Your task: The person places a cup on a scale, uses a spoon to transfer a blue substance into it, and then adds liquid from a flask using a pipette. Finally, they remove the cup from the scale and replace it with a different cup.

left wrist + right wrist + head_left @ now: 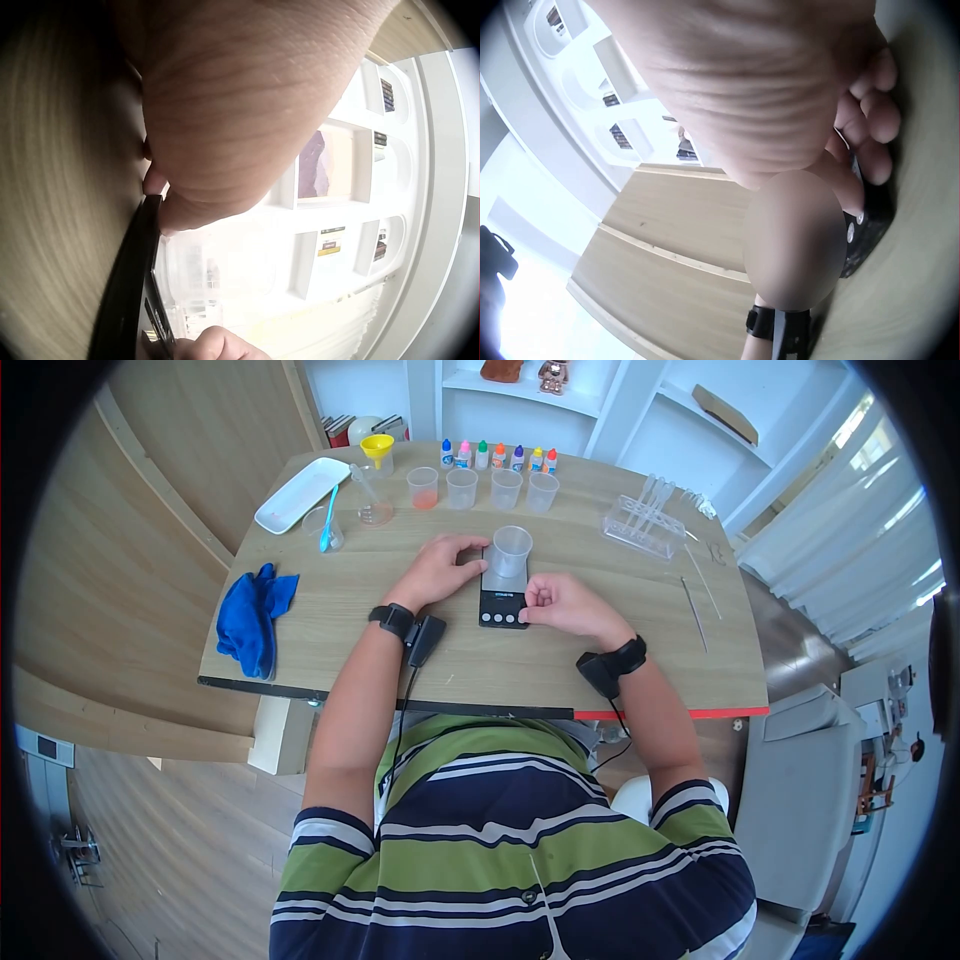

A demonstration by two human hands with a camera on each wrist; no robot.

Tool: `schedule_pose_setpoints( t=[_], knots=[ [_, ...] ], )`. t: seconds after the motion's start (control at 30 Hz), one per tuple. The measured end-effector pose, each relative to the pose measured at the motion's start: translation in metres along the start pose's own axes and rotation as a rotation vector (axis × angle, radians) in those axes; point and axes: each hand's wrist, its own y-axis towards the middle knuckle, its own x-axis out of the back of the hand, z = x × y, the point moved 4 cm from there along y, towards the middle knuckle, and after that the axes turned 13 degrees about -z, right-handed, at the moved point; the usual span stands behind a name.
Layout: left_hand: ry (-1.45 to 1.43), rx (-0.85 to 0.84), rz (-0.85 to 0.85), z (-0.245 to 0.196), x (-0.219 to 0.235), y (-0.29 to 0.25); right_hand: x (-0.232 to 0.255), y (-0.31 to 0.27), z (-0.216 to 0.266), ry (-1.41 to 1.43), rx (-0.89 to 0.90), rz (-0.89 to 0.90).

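Observation:
A small black digital scale (503, 610) lies on the table in front of the person, with a clear plastic cup (512, 550) standing on its plate. The left hand (442, 568) rests at the scale's left edge, thumb and forefinger reaching to its side near the cup. In the left wrist view that hand (232, 112) hides part of the scale's far end. At the scale's lower right corner, beside the round buttons, the right hand (568, 605) grips the edge with thumb and curled fingers. The right wrist view shows the thumb close by the buttons and the other fingers (881, 116) bent.
Cups (462, 490) line the back, one with pinkish liquid, before several small dropper bottles (500, 456). A yellow funnel (377, 448), white tray (300, 495), light-blue spoon (327, 525) and blue cloth (250, 622) are left. A test-tube rack (640, 530) and thin rods (694, 615) lie right.

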Motion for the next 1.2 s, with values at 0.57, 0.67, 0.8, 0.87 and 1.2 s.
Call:
schedule_pose_setpoints(
  t=[0.57, 0.67, 0.8, 0.87, 1.2],
  knots=[
    [0.006, 0.006, 0.020, -0.007, 0.002, -0.001, -0.004, 0.004, -0.008, 0.106, -0.026, 0.025],
    [0.008, -0.009, -0.011, -0.005, 0.002, -0.001, -0.005, 0.005, -0.011, 0.103, -0.017, 0.016],
    [0.000, 0.001, -0.004, -0.002, 0.001, 0.000, -0.005, 0.005, -0.012, 0.017, 0.003, -0.023],
    [0.006, -0.003, -0.002, 0.000, 0.000, 0.000, -0.006, 0.004, -0.006, -0.022, 0.017, -0.033],
    [0.004, -0.012, 0.004, -0.001, 0.000, 0.001, -0.009, -0.001, 0.006, -0.296, -0.007, -0.173]
  ],
)
